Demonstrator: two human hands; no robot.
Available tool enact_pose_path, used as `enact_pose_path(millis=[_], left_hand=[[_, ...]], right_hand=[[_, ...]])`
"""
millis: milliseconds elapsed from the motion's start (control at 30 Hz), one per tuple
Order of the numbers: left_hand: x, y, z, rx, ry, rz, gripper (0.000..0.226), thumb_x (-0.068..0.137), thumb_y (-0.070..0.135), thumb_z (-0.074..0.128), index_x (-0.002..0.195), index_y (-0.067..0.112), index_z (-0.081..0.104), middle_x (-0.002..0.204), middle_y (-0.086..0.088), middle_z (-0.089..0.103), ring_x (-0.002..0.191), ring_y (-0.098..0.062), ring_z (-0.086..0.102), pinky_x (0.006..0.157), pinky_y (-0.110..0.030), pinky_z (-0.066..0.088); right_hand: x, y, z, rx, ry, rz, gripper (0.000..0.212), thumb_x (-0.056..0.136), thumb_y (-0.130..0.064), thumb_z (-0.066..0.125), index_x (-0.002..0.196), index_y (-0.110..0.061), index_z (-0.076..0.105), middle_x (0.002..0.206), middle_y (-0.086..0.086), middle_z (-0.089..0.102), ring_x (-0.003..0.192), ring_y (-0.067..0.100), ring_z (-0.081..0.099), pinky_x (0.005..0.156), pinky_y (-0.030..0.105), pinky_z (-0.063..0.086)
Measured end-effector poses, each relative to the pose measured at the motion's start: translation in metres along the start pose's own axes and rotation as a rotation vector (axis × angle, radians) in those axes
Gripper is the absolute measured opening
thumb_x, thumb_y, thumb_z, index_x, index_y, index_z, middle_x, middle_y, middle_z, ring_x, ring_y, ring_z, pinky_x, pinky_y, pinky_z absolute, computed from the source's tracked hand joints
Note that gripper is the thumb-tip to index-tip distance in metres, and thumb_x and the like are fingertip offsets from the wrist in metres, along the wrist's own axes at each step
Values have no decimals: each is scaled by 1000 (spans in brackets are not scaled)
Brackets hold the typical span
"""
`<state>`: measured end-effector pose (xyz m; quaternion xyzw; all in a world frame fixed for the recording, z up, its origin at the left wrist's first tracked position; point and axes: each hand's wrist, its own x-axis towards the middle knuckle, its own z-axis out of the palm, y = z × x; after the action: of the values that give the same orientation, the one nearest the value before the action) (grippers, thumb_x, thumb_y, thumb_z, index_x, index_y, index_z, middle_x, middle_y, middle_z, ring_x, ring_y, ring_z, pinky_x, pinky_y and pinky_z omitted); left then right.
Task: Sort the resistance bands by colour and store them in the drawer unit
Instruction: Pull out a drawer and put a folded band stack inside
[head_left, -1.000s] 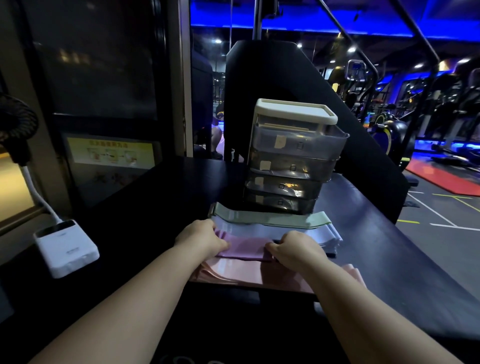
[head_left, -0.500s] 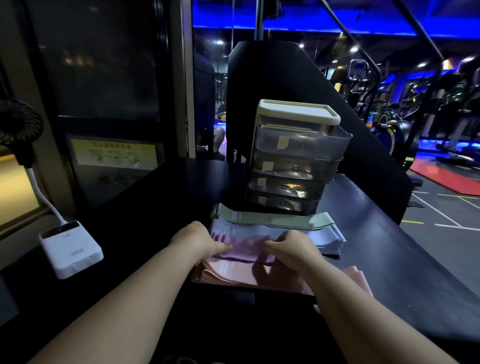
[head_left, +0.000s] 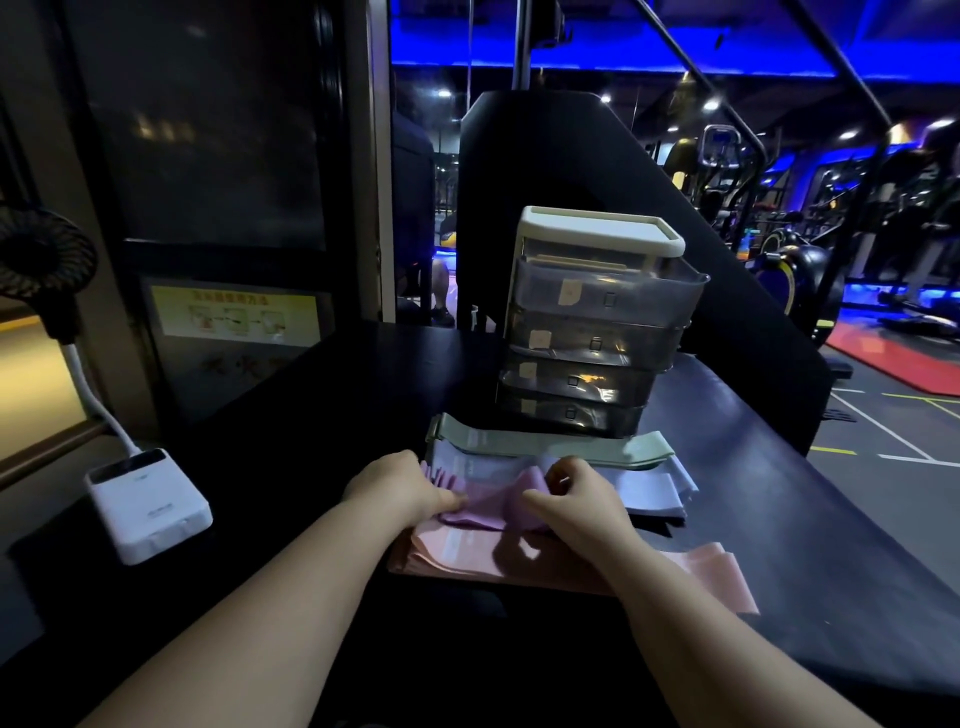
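Note:
A purple resistance band (head_left: 488, 501) lies bunched between my hands on top of a flat stack of pink bands (head_left: 457, 551). My left hand (head_left: 400, 486) pinches its crinkled left end. My right hand (head_left: 576, 501) grips its right part, lifted off the stack. Behind lie pale lilac bands (head_left: 649, 491) and a green band (head_left: 519, 444). The drawer unit (head_left: 592, 332), smoky grey with a cream top, stands just beyond them with several drawers, all shut.
A white power bank (head_left: 148, 504) on a cable lies at the left of the black table (head_left: 779, 519). A small fan (head_left: 36, 265) stands at the far left. A black panel rises behind the drawers; gym machines fill the right background.
The purple band, flat a second ago, is now gathered and raised in the middle. My right hand has lifted and curled its fingers on it; my left hand has bunched the left end.

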<state>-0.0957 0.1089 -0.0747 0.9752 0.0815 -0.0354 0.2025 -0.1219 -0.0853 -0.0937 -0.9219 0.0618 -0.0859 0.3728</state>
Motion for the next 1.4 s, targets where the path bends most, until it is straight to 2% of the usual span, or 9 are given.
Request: enact_pose_path(millis=[133,267,400,467,567,667,800,1000,1400], left_hand=[[-1,1,-1,-84,32,10,55,69,52,75,100,16,47,95,0,55,90,-21,56,69,-28,41],[0,5,-3,-257,58,-11,59,73,40,75,112,11,43,105,-3,54,94,-23,56,75,-28,43],[5,11,-6,-389,68,-39,69,74,38,74,123,6,36,117,-7,53,101,-25,56,82,-31,47],[8,12,-8,-459,58,-62,72,74,37,75,125,5,36,121,-9,54,102,-26,57,84,-33,50],[12,14,-12,-570,30,-91,67,71,34,76,121,5,42,112,-11,57,90,-25,61,68,-31,53],[15,17,-16,-730,-33,-88,49,71,27,77,108,5,54,88,-8,64,68,-18,61,49,-23,44],[12,21,-26,-790,-126,-91,16,77,20,73,77,10,60,63,-4,57,56,-17,53,55,-22,38],[9,18,-33,-720,-247,-107,23,78,20,72,62,14,56,42,3,51,52,-13,49,52,-20,35],[7,9,-51,-575,-345,-44,16,73,21,77,71,15,63,53,3,59,54,-11,54,49,-19,41]], right_hand=[[1,3,0,44,17,-6,22,76,-34,67,90,-22,54,79,-9,58,68,4,49,54,15,34],[4,2,-4,101,0,33,29,77,-33,66,103,-23,56,88,-4,65,68,2,55,49,16,35],[10,2,-7,166,5,65,23,77,-33,65,96,-19,64,76,-5,67,62,3,59,44,12,36],[13,1,-7,227,-20,103,19,73,-29,67,87,-16,66,68,-2,68,56,12,59,49,20,41],[16,-1,-8,382,-133,180,12,70,-23,66,70,-11,62,54,7,57,39,16,43,42,22,29],[18,-4,-13,601,-231,281,11,78,-15,65,72,-13,56,55,6,48,42,16,43,42,19,22],[19,-11,-19,746,-321,421,17,84,-14,64,74,-16,51,56,1,47,38,9,46,39,15,25],[22,-11,-21,747,-394,513,21,82,-17,65,68,-17,49,55,0,43,39,8,41,39,14,25],[14,-18,-28,735,-526,486,28,88,-17,58,62,-17,47,46,-3,49,35,5,42,38,12,24]])
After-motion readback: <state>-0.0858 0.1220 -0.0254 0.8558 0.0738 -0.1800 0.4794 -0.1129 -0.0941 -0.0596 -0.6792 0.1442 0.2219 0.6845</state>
